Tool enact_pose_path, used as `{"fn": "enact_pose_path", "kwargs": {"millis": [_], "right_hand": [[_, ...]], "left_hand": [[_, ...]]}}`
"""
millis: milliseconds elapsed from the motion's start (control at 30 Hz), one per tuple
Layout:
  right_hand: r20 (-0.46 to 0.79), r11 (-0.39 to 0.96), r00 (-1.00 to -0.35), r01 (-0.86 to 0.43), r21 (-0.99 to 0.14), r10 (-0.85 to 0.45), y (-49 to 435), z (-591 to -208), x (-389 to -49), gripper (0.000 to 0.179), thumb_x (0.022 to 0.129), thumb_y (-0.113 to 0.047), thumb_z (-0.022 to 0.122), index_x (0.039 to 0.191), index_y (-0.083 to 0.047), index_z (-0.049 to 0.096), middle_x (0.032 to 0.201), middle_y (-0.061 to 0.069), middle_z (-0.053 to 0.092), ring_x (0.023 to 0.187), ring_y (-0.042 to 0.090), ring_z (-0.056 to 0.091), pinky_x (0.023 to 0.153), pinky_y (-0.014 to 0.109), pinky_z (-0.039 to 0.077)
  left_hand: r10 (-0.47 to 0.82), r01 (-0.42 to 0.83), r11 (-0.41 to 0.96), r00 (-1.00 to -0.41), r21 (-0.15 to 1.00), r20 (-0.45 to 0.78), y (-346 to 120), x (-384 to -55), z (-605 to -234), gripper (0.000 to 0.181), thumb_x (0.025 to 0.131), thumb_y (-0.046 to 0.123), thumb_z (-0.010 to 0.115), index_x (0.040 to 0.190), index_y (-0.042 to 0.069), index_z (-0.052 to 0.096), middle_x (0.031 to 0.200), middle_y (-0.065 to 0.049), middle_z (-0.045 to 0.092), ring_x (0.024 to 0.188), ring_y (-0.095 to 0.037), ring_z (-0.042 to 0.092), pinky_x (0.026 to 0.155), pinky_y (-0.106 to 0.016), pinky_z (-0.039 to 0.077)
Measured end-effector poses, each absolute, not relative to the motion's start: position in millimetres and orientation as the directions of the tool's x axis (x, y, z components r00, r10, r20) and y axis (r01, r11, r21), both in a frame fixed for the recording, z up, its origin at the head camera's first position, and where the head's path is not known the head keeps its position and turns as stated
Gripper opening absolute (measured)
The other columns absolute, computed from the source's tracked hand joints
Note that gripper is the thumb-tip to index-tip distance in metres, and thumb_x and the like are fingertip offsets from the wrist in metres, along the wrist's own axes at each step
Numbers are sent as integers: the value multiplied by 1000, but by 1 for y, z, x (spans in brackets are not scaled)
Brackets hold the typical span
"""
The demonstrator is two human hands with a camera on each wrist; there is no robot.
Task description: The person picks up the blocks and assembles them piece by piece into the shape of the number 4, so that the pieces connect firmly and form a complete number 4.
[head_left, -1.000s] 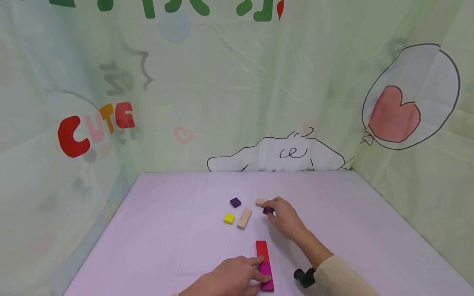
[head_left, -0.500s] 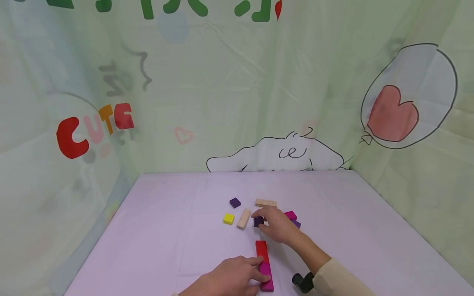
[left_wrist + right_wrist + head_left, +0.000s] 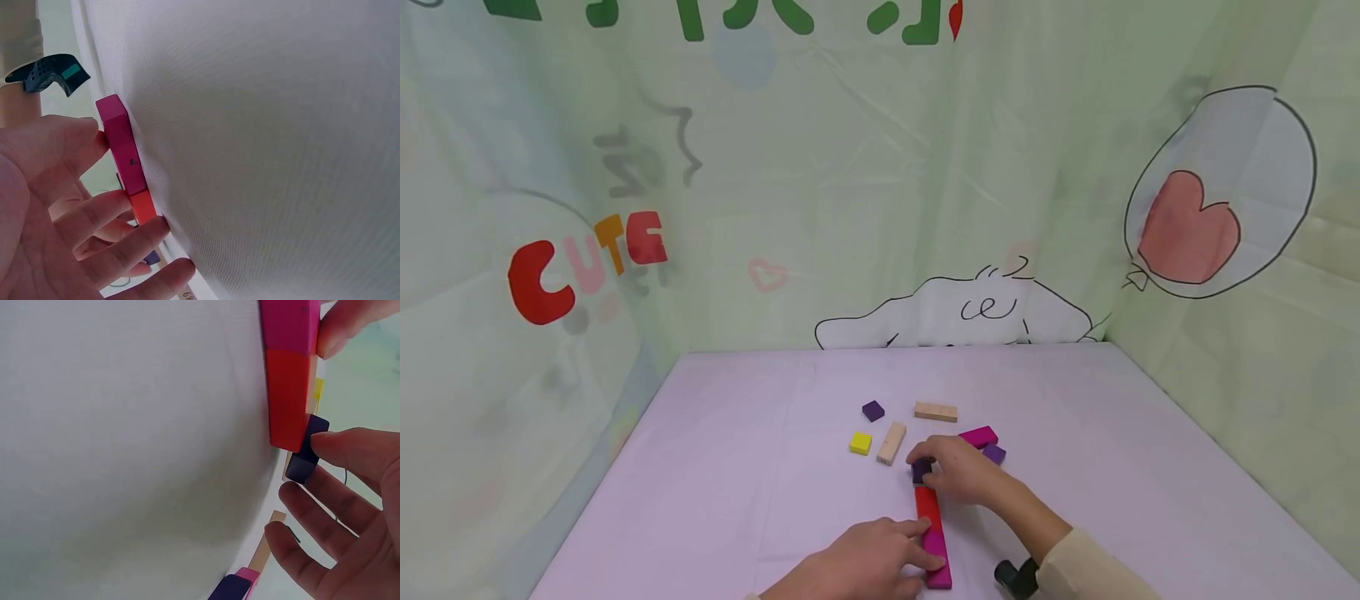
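A red block (image 3: 927, 502) and a magenta block (image 3: 938, 577) lie end to end in a row near the front of the table. My left hand (image 3: 868, 560) rests against that row from the left, thumb on the magenta block and a fingertip close to the joint; in the left wrist view its fingers look extended. At the row's far end, my right hand (image 3: 964, 473) pinches a small dark purple block (image 3: 921, 472) between thumb and fingers. The right wrist view has this dark block (image 3: 304, 464) beside the end of the red block (image 3: 290, 403).
Farther back lie a dark purple block (image 3: 873, 411), a yellow block (image 3: 861, 443) and two plain wooden blocks, one upright in view (image 3: 891, 443), one crosswise (image 3: 936, 412). Behind my right hand are another magenta block (image 3: 979, 437) and a purple block (image 3: 995, 454).
My right hand has brought the dark purple block from beside the crosswise wooden block toward me, to the red block's far end. The left hand keeps its place on the row.
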State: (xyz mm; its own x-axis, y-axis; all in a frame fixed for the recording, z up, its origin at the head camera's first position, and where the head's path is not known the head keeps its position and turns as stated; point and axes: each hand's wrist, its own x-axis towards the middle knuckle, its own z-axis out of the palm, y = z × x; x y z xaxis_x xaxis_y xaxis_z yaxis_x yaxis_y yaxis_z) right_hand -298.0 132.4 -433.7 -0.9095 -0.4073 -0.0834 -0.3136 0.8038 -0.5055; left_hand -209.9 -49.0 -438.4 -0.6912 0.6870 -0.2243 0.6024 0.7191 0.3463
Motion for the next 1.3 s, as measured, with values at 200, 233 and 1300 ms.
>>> {"fn": "enact_pose_path", "kwargs": {"millis": [200, 233, 1300], "right_hand": [[-94, 794, -897, -329, -511, -432, 134, -437, -297, 28, 87, -3, 78, 112, -15, 77, 112, 4, 73, 112, 28, 66, 99, 51, 57], [-94, 793, -895, -332, -511, -435, 134, -436, -297, 28, 87, -3, 78, 112, -15, 77, 111, 4, 73, 112, 27, 66, 99, 51, 57], [-84, 764, -880, -353, -540, -467, 142, -436, -291, 24, 89, -3, 76, 112, -13, 77, 112, 4, 74, 112, 28, 68, 97, 50, 58]], "left_hand": [[679, 592, 727, -698, 348, -230, -49, -209, -436, 35, 97, 28, 72, 129, 41, 72, 147, 14, 59, 127, -5, 60, 95, -29, 58], [675, 588, 730, -700, 349, -233, -48, -209, -436, 35, 97, 28, 72, 129, 41, 72, 147, 14, 59, 128, -6, 60, 96, -29, 58], [701, 630, 707, -685, 322, -199, -50, -209, -436, 37, 97, 29, 72, 132, 41, 71, 148, 11, 59, 129, -8, 60, 97, -30, 58]]}}
